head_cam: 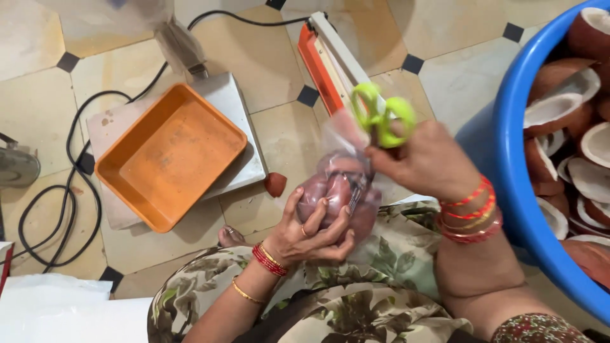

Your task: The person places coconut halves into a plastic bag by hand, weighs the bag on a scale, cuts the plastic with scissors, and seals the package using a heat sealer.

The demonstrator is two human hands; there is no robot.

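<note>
My left hand (306, 232) cups a clear plastic bag (343, 184) filled with brown coconut pieces, held above my lap. My right hand (427, 162) grips scissors with lime-green handles (383, 116) at the bag's upper end. The blades are hidden behind the plastic. Red and gold bangles ring both wrists.
An orange tray (168, 155) sits on a flat metal scale (232, 101) on the tiled floor at left. A white and orange heat sealer (327, 60) lies behind the bag. A blue tub (508, 165) of halved coconut pieces stands at right. Black cables (70, 184) loop at left. One loose coconut piece (275, 184) lies on the floor.
</note>
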